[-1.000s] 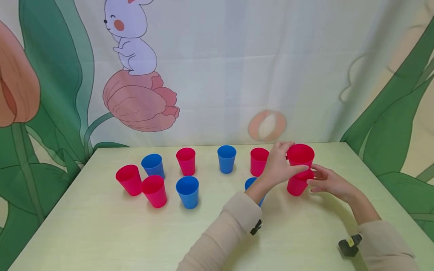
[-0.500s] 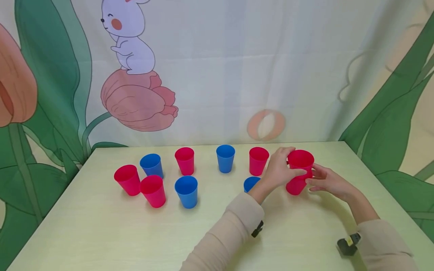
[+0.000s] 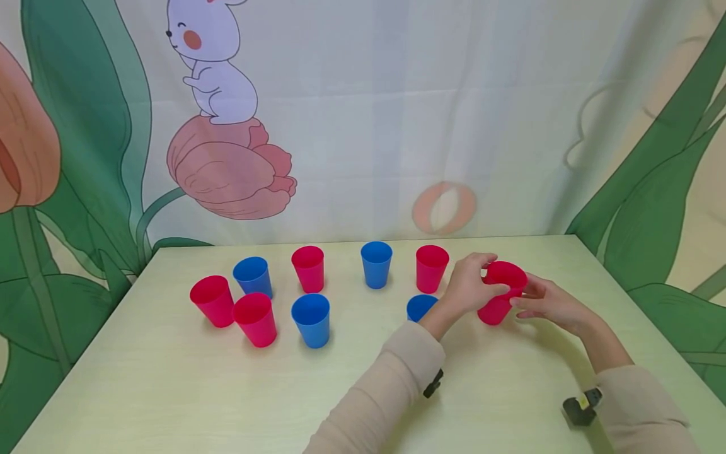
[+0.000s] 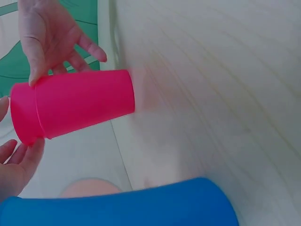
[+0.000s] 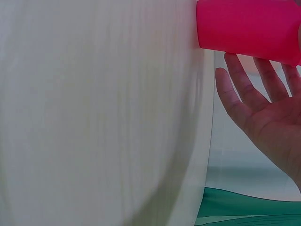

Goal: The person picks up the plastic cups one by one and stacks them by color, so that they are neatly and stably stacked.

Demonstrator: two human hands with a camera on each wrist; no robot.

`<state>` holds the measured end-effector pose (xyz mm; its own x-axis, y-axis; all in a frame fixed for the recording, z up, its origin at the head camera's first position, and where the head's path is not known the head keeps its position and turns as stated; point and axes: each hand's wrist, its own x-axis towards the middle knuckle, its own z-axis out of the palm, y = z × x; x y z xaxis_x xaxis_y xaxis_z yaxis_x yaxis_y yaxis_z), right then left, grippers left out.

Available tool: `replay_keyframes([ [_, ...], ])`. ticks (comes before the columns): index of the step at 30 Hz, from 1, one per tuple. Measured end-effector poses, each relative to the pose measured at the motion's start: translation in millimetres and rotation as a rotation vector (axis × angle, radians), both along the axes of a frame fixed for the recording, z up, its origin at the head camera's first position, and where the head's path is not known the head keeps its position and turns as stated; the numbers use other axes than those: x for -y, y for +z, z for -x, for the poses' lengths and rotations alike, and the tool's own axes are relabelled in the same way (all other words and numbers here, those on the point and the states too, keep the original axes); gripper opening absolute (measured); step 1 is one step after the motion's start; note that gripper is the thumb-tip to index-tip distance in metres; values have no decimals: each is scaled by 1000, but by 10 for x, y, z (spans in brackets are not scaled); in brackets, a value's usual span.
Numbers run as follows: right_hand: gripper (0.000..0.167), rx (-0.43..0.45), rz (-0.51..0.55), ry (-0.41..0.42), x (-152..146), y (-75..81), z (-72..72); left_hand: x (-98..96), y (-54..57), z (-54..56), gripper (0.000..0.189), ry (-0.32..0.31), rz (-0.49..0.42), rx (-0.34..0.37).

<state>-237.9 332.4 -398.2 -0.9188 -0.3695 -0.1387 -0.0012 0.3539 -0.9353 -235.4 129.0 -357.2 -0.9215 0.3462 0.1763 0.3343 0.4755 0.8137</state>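
At the right side of the table, two red cups stand nested upright, the upper cup (image 3: 507, 275) sunk deep into the lower cup (image 3: 495, 313). My left hand (image 3: 469, 285) pinches the upper cup near its rim, thumb in front and fingers behind. From the right, my right hand (image 3: 553, 306) holds the lower cup between thumb and fingers; its lower fingers spread loosely in the right wrist view. Only a short band of the upper cup shows above the lower cup (image 4: 87, 103) in the left wrist view.
A blue cup (image 3: 421, 308) stands partly hidden behind my left wrist. Behind it are a red cup (image 3: 432, 270) and a blue cup (image 3: 377, 266). Several more red and blue cups, including a red cup (image 3: 255, 320), stand at the table's left. A printed curtain hangs behind.
My left hand has lowered the upper red cup down into the lower one, so the pair now looks much shorter. My right hand has stayed at the lower cup.
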Motion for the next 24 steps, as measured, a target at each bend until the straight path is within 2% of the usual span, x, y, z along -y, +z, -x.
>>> replay_keyframes([
  [7, 66, 9, 2, -4, -2, 2, 7, -14, -28, -17, 55, 9, -2, 16],
  [15, 66, 3, -5, -2, 3, 10, 15, -32, -44, -6, 57, 37, 67, 31],
  [19, 68, 2, -9, -1, 12, 19, 10, 10, -18, -12, 59, 2, 80, 26],
  [24, 67, 2, -7, 4, 1, 17, 5, 121, 66, -33, 60, -70, 117, -43],
])
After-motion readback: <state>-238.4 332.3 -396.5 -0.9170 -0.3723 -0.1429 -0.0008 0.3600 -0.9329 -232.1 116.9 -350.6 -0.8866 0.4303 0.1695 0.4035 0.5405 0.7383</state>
